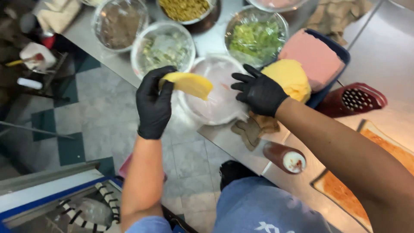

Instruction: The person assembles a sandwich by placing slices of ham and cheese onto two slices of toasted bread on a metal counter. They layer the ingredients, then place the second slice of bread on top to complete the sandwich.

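One sauce bottle [284,157], two gloved hands [154,103], five bowls [217,90]

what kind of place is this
Likely a commercial food-prep kitchen: a steel counter lined with wrapped bowls of chopped fillings, a sauce bottle, and black-gloved hands, the left hand holding a yellow slice.

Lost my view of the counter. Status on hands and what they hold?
Left hand gloved, fingers pinching yellow slice. Right hand gloved, spread on plastic-covered bowl. Yellow stack beside right hand; nothing between the hands.
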